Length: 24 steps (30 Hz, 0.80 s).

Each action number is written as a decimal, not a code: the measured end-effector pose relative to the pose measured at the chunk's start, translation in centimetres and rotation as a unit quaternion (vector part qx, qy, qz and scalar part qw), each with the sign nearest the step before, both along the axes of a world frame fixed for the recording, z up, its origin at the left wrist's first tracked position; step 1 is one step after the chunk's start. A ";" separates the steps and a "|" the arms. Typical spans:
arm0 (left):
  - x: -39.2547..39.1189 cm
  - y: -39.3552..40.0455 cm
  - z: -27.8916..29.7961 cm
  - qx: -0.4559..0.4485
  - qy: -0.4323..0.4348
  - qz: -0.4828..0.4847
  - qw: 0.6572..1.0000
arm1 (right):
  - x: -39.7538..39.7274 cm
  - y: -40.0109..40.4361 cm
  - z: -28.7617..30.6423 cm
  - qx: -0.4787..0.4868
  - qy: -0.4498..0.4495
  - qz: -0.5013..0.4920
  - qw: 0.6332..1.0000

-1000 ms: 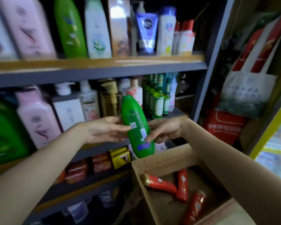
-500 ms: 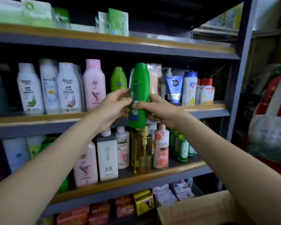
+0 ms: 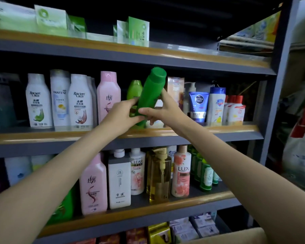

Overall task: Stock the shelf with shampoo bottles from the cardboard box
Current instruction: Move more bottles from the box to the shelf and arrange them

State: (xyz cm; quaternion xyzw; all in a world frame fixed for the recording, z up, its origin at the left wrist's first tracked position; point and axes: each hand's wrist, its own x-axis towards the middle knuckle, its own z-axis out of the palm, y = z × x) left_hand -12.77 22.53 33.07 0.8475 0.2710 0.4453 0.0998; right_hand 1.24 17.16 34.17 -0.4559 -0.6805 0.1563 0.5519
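- Head view: a smooth, glossy green shampoo bottle (image 3: 151,95), rounded with a flat cap, sits just above centre, tilted with its cap toward 1 o'clock, over the middle shelf (image 3: 218,128) with its wood-coloured front lip.
- The left hand (image 3: 121,114) grasps the bottle's lower end from 9 o'clock; the right hand (image 3: 163,110) pinches it from 3 o'clock, thumb low, a finger up its side.
- Half a second ago the bottle stood upright, lower and in front of the shelf edge; now it leans, and has risen among the standing bottles.
- Behind it a lighter green bottle (image 3: 134,89) is partly hidden; the bottle's base is covered by fingers.
- The cardboard box (image 3: 236,236) is cut off at 5 o'clock, its contents unseen.
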 end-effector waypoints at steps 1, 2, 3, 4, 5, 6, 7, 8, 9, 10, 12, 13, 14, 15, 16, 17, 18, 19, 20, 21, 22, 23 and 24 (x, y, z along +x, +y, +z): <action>0.0 0.6 0.2 -0.018 -0.018 -0.012 1.000 | -0.1 0.5 0.2 0.018 -0.009 -0.021 1.000; -0.1 1.1 0.5 -0.042 -0.041 -0.028 0.998 | -0.2 1.0 0.5 0.026 -0.011 -0.034 0.999; -0.3 1.6 0.6 -0.069 -0.062 -0.036 0.995 | -0.1 1.4 0.8 0.021 -0.009 -0.039 0.999; -0.4 2.0 0.7 -0.089 -0.074 -0.036 0.993 | 0.0 1.9 1.1 0.010 -0.005 -0.040 0.999; -0.4 2.4 0.8 -0.099 -0.079 -0.028 0.992 | 0.3 2.4 1.4 -0.002 -0.006 -0.041 0.999; -0.4 2.8 0.8 -0.100 -0.078 -0.020 0.992 | 0.5 2.9 1.6 -0.010 -0.011 -0.044 0.999; -0.4 3.1 0.8 -0.101 -0.078 -0.012 0.992 | 0.7 3.3 1.7 -0.015 -0.018 -0.049 0.999; -0.3 3.3 0.8 -0.102 -0.076 -0.001 0.992 | 0.9 3.7 1.7 -0.019 -0.024 -0.053 0.998; -0.2 3.5 0.7 -0.106 -0.075 0.011 0.992 | 1.1 4.0 1.7 -0.025 -0.028 -0.056 0.998; -0.1 3.6 0.7 -0.107 -0.077 0.024 0.991 | 1.3 4.3 1.5 -0.033 -0.031 -0.059 0.997; 0.2 3.8 0.7 -0.104 -0.076 0.055 0.990 | 1.7 4.7 1.1 -0.051 -0.034 -0.065 0.996; 0.4 3.9 0.7 -0.099 -0.069 0.070 0.990 | 1.8 4.9 0.8 -0.059 -0.032 -0.067 0.995; 0.5 3.9 0.7 -0.091 -0.061 0.085 0.990 | 2.0 5.2 0.6 -0.065 -0.029 -0.068 0.995; 0.6 3.9 0.7 -0.085 -0.057 0.098 0.990 | 2.1 5.4 0.4 -0.069 -0.025 -0.068 0.995; 0.8 3.9 0.8 -0.081 -0.056 0.108 0.989 | 2.1 5.6 0.2 -0.070 -0.019 -0.070 0.995; 1.0 3.9 0.9 -0.080 -0.054 0.117 0.988 | 2.2 5.8 0.2 -0.071 -0.014 -0.073 0.995; 1.1 3.8 0.9 -0.077 -0.051 0.125 0.988 | 2.2 6.0 0.2 -0.072 -0.010 -0.078 0.994; 1.3 3.7 1.0 -0.075 -0.043 0.133 0.987 | 2.2 6.1 0.2 -0.074 -0.009 -0.085 0.994; 1.4 3.6 1.0 -0.073 -0.031 0.141 0.987 | 2.2 6.1 0.2 -0.077 -0.010 -0.095 0.993; 1.5 3.5 0.9 -0.074 -0.016 0.146 0.986 | 2.3 6.1 0.3 -0.082 -0.014 -0.107 0.991; 1.6 3.4 0.7 -0.074 -0.001 0.149 0.986 | 2.3 6.1 0.2 -0.089 -0.020 -0.120 0.989; 1.7 3.2 0.4 -0.075 0.014 0.150 0.986 | 2.3 6.1 0.1 -0.097 -0.028 -0.130 0.986; 1.8 3.2 0.0 -0.074 0.029 0.150 0.985 | 2.4 6.2 -0.1 -0.105 -0.036 -0.135 0.985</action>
